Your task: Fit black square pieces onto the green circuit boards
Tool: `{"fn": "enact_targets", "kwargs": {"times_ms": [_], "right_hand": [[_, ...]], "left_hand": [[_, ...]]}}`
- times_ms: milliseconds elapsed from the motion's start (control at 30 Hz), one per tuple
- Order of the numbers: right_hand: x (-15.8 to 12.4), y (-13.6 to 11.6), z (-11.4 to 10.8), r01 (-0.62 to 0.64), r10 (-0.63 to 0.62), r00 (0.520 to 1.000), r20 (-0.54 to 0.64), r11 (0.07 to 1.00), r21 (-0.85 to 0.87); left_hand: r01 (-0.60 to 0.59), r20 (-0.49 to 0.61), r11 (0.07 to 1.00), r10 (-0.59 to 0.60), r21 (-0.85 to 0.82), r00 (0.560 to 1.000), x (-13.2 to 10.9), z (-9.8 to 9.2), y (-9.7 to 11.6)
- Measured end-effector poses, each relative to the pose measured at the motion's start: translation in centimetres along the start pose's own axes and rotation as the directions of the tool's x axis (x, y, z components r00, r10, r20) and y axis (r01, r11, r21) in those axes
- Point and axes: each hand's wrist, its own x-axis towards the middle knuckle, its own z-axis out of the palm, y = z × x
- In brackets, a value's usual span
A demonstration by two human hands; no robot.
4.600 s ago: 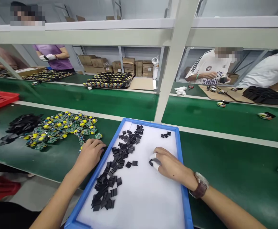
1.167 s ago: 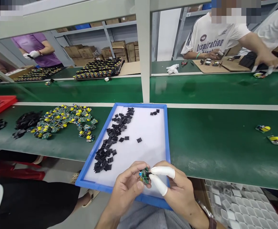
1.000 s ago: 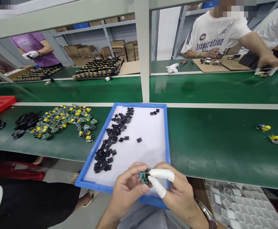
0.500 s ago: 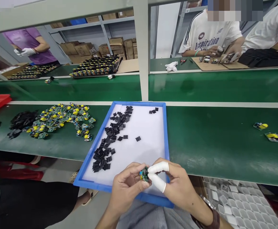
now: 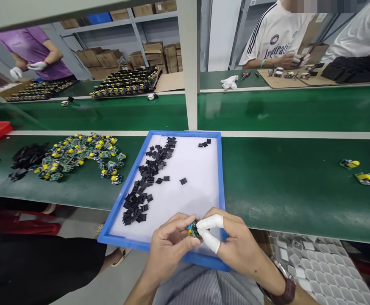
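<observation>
My left hand (image 5: 172, 243) pinches a small green circuit board (image 5: 193, 228) with yellow and blue parts on it, above the near edge of a blue-rimmed tray (image 5: 124, 240). From the other side my right hand (image 5: 232, 239), with white finger cots on thumb and forefinger, closes its tips on the board's right edge. Whether a smaller piece sits between those tips is hidden. Along the tray's left side lie many small black clips (image 5: 153, 167) on a white lining. One loose black piece (image 5: 183, 181) rests near the middle.
A heap of circuit boards (image 5: 79, 152) lies left of the tray, beside black parts (image 5: 29, 156). Two boards (image 5: 365, 178) are at the far right. Across the green bench (image 5: 283, 182), co-workers handle parts. White plastic cases (image 5: 327, 267) stand below the bench at right.
The view has shifted slightly. Both hands stay together on the circuit board, which has turned a little. Across the bench, the gloved hands of the person in purple have moved apart.
</observation>
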Motion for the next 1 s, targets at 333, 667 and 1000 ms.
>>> {"fn": "enact_targets", "kwargs": {"times_ms": [333,667,1000], "right_hand": [[0.2,0.8,0.0,-0.257,0.262,0.965,-0.029,0.96,0.112],[-0.5,2.8,-0.5,-0.466,0.474,0.872,0.124,0.722,0.512],[-0.7,2.9,0.1,-0.423,0.425,0.892,0.157,0.659,0.622]], "left_hand": [[-0.078,-0.021,0.934,0.09,0.347,0.996,-0.3,0.6,-0.1],[-0.381,0.048,0.658,0.465,0.65,0.884,-1.5,1.7,0.2],[-0.424,0.066,0.633,0.507,0.648,0.86,-2.0,1.9,0.3]]}}
